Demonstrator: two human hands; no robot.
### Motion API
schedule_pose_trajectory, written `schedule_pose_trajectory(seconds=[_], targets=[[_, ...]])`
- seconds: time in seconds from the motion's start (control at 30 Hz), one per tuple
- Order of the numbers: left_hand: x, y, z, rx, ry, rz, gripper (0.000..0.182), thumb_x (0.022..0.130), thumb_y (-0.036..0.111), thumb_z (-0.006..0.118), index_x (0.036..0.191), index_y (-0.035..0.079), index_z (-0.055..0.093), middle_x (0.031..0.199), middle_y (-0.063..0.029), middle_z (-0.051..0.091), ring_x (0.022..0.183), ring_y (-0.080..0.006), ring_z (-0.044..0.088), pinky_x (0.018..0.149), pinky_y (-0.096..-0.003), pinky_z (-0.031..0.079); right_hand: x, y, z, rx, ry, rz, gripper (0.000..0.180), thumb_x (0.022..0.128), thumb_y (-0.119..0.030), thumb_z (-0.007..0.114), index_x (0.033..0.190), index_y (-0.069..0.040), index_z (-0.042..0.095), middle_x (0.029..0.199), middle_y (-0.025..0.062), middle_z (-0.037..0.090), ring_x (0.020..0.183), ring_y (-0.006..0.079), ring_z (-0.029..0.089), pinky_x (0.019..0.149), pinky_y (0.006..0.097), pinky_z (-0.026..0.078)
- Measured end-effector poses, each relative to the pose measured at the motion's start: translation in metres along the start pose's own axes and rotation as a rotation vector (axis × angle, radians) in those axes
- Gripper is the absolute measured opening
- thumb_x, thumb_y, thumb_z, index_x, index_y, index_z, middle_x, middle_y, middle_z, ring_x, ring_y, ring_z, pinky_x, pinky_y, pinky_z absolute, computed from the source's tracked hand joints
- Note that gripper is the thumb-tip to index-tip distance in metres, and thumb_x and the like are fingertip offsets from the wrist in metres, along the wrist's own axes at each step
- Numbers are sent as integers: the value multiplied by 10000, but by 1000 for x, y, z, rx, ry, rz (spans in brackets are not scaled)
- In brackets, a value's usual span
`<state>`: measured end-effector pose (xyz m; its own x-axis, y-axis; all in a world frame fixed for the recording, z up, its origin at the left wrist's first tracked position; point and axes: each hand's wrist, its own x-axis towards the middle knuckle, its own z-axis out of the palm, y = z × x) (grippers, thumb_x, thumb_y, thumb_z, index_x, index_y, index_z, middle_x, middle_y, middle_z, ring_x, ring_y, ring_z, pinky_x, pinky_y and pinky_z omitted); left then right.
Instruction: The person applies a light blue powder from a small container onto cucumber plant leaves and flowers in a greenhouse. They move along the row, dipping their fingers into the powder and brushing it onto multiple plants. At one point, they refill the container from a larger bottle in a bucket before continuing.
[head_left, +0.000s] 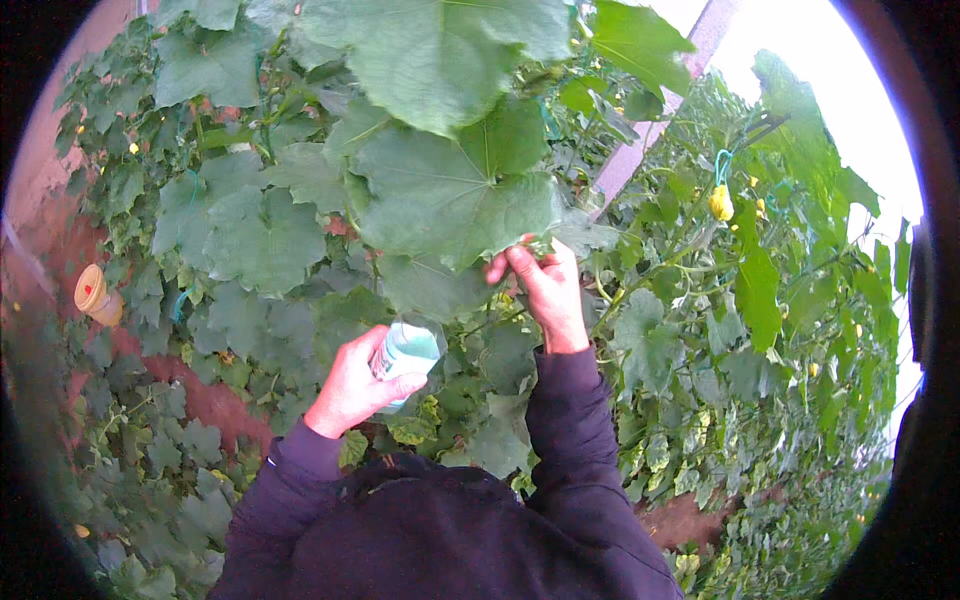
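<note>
My left hand is wrapped around a clear plastic cup with pale blue-green contents, tilted at the middle of the view. Up and to the right, my right hand has its fingers bent at the edge of a large green vine leaf. Something small and green shows at its fingertips; whether the fingers pinch it or part of the plant cannot be told. Broad leaves surround both hands, and a vine stem runs just right of my right hand.
A pale post slants behind the vines. At the right a yellow flower hangs by a blue-green string. A yellowish container stands among leaves at the left. Reddish soil shows between plants.
</note>
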<state>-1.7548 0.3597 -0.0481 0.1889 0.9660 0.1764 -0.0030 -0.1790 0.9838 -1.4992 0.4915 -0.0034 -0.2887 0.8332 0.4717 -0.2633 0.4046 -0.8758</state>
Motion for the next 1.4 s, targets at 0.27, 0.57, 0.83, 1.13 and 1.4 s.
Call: schedule_pose_trajectory(seconds=[0.27, 0.57, 0.83, 1.13, 1.4], targets=[[34, 58, 4, 166, 39, 46, 655, 810, 334, 839, 1320, 12, 581, 1146, -37, 686, 1029, -122, 639, 940, -318, 508, -12, -63, -4, -402, -192, 49, 183, 1012, -96, 591, 1175, -28, 638, 742, -13, 586, 629, 42, 522, 558, 227, 442], [41, 72, 12, -56, 28, 133, 678, 829, 251, 838, 1384, 14, 530, 1269, -64, 641, 1107, -158, 626, 983, -333, 494, 15, -119, 1, -811, -457, -3, 286, 976, -9, 525, 1244, -23, 625, 819, 28, 666, 648, 90, 650, 540, 278, 543], [9, 90, 19, 146, 193, 48, 579, 826, 201, 837, 1305, -2, 583, 1172, -43, 675, 1038, -113, 630, 934, -302, 503, 36, -141, 24, -1085, -635, -301, 143, 892, -112, 663, 882, 15, 599, 736, 236, 588, 736, 457, 588, 633, 476, 483], [4, 140, 5, 228, 76, 136, 235, 890, 198, 768, 1008, 11, 686, 824, 13, 658, 755, -40, 551, 699, -255, 480, 50, -159, 41, -1055, -814, -348, 179, 898, -125, 662, 832, 25, 592, 718, 241, 587, 730, 463, 584, 643, 487, 485], [19, 156, 0, 247, -11, 71, 271, 935, 235, 719, 1045, -12, 692, 826, 25, 662, 746, -32, 550, 682, -245, 476, 56, -164, 40, -1114, -836, -278, 159, 898, -137, 661, 865, 18, 653, 755, 241, 622, 756, 448, 621, 664, 471, 503]])
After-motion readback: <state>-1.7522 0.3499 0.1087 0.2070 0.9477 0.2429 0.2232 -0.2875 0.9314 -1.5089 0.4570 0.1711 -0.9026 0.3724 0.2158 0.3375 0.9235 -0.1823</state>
